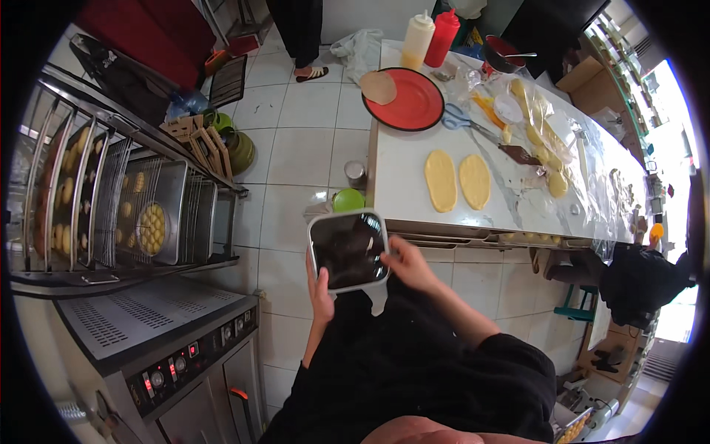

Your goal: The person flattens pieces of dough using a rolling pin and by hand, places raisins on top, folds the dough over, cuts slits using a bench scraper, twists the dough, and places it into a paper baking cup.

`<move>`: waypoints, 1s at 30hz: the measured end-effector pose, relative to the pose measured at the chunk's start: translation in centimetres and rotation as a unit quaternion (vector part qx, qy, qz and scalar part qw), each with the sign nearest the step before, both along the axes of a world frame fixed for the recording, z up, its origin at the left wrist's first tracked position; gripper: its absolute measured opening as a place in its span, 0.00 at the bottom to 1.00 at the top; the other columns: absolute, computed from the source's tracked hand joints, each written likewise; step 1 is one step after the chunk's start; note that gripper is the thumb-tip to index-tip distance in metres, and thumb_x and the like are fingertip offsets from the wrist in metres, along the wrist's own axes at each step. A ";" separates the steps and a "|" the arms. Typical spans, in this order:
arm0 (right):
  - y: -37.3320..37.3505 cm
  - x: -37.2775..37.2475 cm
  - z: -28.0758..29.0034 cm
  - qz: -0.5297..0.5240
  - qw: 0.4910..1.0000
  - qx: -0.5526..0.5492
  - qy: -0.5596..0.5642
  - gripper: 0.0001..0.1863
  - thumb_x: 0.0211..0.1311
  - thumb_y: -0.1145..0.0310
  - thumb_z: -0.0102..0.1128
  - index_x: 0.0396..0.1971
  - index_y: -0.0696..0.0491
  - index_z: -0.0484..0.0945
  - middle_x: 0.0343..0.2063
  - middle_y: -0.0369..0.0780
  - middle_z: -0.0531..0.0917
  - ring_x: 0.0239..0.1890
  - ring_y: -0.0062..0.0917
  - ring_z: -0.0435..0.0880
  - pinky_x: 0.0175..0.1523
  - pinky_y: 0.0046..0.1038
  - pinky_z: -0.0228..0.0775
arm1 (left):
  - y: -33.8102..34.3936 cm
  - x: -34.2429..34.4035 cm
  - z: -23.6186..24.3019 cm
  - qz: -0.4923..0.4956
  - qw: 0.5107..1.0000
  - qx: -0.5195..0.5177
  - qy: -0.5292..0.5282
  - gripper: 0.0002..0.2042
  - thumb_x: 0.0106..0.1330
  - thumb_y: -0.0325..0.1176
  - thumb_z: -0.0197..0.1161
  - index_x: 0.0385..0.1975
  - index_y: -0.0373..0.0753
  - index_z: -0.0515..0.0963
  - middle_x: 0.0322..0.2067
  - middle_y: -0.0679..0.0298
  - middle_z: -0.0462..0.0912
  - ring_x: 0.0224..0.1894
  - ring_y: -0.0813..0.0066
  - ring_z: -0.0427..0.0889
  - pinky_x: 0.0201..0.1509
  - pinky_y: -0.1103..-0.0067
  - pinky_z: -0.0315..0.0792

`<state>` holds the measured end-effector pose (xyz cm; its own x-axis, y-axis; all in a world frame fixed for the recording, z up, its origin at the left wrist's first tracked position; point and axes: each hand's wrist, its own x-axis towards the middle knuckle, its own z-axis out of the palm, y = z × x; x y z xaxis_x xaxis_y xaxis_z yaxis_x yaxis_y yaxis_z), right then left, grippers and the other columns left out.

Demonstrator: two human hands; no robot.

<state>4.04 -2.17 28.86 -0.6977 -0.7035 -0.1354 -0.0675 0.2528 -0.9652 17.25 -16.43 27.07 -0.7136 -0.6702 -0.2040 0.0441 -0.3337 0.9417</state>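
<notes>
My left hand [321, 297] grips the left side of a square tub [344, 214] with a pale rim, its thumb on the near edge. Dark and glossy inside, the tub is held in front of me, just off the table's near left corner. At its right edge my right hand [408, 266] has its fingers bent against the rim. Whether the dark part is a filling or a lid, I cannot tell. Two flat ovals of yellow dough, a left one [441, 181] and a right one [475, 182], lie side by side on the white table [403, 166].
On the table are a red plate [414, 103] with a round flat tan piece, blue scissors [457, 117], squeeze bottles [441, 41], a bowl [504, 55] and plastic-covered dough [543, 133]. Left stand a tray rack [118, 192] and an oven [170, 333]. Other people are ahead and right.
</notes>
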 end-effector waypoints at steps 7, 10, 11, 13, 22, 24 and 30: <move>3.4 -9.9 -0.2 -0.050 0.994 -0.055 0.079 0.08 0.58 0.69 0.48 0.35 0.56 0.66 0.24 0.39 0.72 0.23 0.18 0.69 0.30 0.21 0.63 | 5.5 -11.0 -0.3 0.044 0.992 0.064 0.104 0.24 0.64 0.34 0.40 0.59 0.36 0.46 0.56 0.59 0.57 0.58 0.69 0.57 0.60 0.75 0.51; 4.0 -12.3 -2.0 -0.022 0.986 -0.135 -0.096 0.09 0.61 0.67 0.45 0.38 0.55 0.65 0.26 0.34 0.71 0.29 0.15 0.69 0.37 0.19 0.62 | 6.6 -12.8 -1.3 0.087 0.983 0.038 0.155 0.24 0.64 0.33 0.42 0.59 0.35 0.47 0.57 0.59 0.56 0.58 0.70 0.57 0.60 0.75 0.50; 4.2 -12.8 -3.1 0.003 0.961 -0.201 -0.192 0.11 0.62 0.64 0.43 0.40 0.55 0.65 0.27 0.33 0.71 0.32 0.13 0.69 0.41 0.18 0.62 | 6.9 -13.1 -1.4 0.106 0.977 0.049 0.176 0.25 0.63 0.33 0.43 0.59 0.34 0.48 0.58 0.59 0.55 0.58 0.71 0.56 0.60 0.77 0.49; 4.9 -12.4 -4.0 0.015 0.965 -0.156 -0.208 0.11 0.63 0.64 0.41 0.41 0.53 0.65 0.31 0.34 0.73 0.34 0.16 0.72 0.44 0.20 0.64 | 7.6 -14.2 -1.3 0.142 0.975 0.020 0.167 0.25 0.63 0.33 0.43 0.59 0.34 0.48 0.57 0.59 0.55 0.58 0.71 0.57 0.59 0.77 0.51; 5.7 -12.8 -4.3 -0.059 0.796 -0.220 -0.560 0.07 0.60 0.66 0.47 0.30 0.53 0.69 0.24 0.34 0.72 0.32 0.22 0.73 0.41 0.23 0.65 | 8.6 -14.8 -1.4 0.182 0.976 -0.035 0.112 0.25 0.63 0.32 0.42 0.59 0.35 0.46 0.57 0.59 0.54 0.58 0.71 0.56 0.60 0.78 0.50; 6.6 -13.8 -2.0 -0.034 0.817 -0.267 -0.509 0.03 0.58 0.70 0.47 0.26 0.53 0.68 0.22 0.32 0.70 0.30 0.20 0.71 0.40 0.21 0.63 | 8.6 -14.5 -1.4 0.175 0.978 -0.044 0.105 0.25 0.63 0.32 0.42 0.60 0.35 0.46 0.58 0.59 0.53 0.58 0.72 0.55 0.60 0.79 0.49; 5.7 -14.9 5.7 0.116 0.931 -0.237 -0.252 0.03 0.58 0.71 0.46 0.28 0.54 0.67 0.31 0.35 0.72 0.37 0.17 0.68 0.47 0.18 0.57 | 8.9 -14.4 -2.3 0.193 0.978 -0.030 0.076 0.25 0.63 0.32 0.42 0.60 0.37 0.46 0.57 0.60 0.55 0.58 0.69 0.57 0.60 0.75 0.52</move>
<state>-10.84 3.55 34.56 -0.4517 -0.8913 -0.0402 0.4241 -0.1748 -0.8886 2.86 -7.52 24.74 -0.4243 -0.9030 -0.0670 0.2966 -0.2085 0.9320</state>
